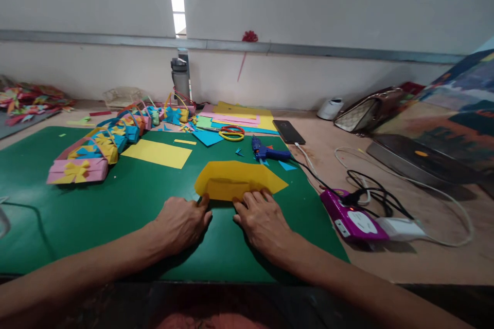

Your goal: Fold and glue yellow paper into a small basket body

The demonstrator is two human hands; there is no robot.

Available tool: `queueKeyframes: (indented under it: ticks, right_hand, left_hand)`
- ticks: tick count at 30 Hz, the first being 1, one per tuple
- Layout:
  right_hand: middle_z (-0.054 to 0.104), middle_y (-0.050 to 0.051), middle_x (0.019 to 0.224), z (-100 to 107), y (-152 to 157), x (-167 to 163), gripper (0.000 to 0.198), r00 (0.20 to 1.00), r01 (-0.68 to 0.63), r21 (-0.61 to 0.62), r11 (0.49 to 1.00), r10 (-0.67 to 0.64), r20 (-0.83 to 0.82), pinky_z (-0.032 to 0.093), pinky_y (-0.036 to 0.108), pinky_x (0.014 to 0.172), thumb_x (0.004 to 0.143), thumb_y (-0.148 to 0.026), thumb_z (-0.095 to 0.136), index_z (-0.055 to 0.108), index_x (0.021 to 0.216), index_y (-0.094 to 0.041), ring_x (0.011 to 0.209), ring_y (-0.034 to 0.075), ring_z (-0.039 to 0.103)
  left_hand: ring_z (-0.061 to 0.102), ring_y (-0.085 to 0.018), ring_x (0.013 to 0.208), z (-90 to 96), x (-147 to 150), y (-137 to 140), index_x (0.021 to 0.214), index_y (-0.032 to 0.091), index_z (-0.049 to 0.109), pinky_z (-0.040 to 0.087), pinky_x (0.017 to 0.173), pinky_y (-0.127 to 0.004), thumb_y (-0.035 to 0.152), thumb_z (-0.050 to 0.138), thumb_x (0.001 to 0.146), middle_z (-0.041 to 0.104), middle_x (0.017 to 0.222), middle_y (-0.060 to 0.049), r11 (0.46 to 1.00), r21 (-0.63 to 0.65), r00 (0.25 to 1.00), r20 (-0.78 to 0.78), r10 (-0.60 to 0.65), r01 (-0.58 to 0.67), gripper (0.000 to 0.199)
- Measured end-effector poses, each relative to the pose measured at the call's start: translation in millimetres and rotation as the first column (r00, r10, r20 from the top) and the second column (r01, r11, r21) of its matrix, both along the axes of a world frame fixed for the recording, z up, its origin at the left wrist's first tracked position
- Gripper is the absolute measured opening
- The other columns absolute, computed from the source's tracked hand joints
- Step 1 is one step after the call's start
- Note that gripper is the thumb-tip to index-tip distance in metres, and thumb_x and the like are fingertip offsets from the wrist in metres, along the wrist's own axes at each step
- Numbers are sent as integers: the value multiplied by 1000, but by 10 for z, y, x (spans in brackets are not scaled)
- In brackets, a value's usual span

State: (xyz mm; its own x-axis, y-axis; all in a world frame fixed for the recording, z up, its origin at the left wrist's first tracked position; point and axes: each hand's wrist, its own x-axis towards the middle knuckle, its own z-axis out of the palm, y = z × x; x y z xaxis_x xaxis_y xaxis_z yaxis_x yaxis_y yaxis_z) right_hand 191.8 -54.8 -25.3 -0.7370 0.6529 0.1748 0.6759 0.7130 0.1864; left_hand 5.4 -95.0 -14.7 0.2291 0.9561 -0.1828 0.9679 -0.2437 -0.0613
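A yellow sheet of paper [240, 174] with angled ends lies in front of me, its near part folded up along a crease. My left hand [183, 221] is closed, thumb and index finger pinching the paper's near left corner. Fingers bent, my right hand [264, 221] grips the near edge on the right side. The fingertips partly cover that edge. Just beyond the paper rest a blue glue gun [270, 151] and scissors [232, 133] with red and yellow handles. A flat yellow paper rectangle [160, 153] lies to the left.
Finished paper baskets [79, 169] with bows stand in a row at left. Coloured sheets [241, 113], a phone [289, 132] and a bottle [180, 79] are at the back. On the right are a purple power strip [353, 218], tangled cables [380, 193] and a bag [365, 110].
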Motion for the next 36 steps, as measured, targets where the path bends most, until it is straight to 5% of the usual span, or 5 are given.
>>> queueKeyframes:
  ticks: [10,16,22,28,36]
  right_hand:
    - [62,8,77,-8,-40,24,17,1000,5,21,1000,-5,-4,35,32,61,88,-27,50,61,83,-14,74,21,53]
    - [60,8,75,1,-109,72,18,1000,19,-14,1000,-19,-10,35,31,56,88,-18,45,59,78,-15,72,21,53]
    - [60,7,87,369,-143,35,14,987,-31,-187,982,0,-163,40,26,63,81,-6,47,57,83,-16,79,17,54]
    - [64,11,98,779,132,-243,31,975,186,-282,941,-142,172,46,29,68,75,-1,47,59,102,-12,87,22,62]
    - [69,18,97,712,355,-486,26,933,233,-284,930,-131,334,50,31,71,79,-4,48,64,99,-8,91,26,65]
  left_hand:
    - [55,-27,90,-65,244,-134,116,13,51,48,73,-39,36,41,90,60,97,-13,917,284,955,15,-295,279,36]
    - [51,-27,83,-65,386,16,92,12,60,48,71,-41,44,40,88,57,89,-11,922,222,934,96,-344,317,37]
    - [52,-29,88,-105,381,-47,104,9,58,47,75,-42,48,33,90,58,97,-15,901,268,924,81,-374,342,48]
    - [48,-37,108,-195,394,-126,124,2,45,44,85,-45,59,29,87,51,118,-27,885,329,933,31,-358,329,70]
    - [43,-42,113,-165,376,-106,124,5,45,47,76,-46,61,28,85,46,123,-30,898,279,923,87,-376,340,71]
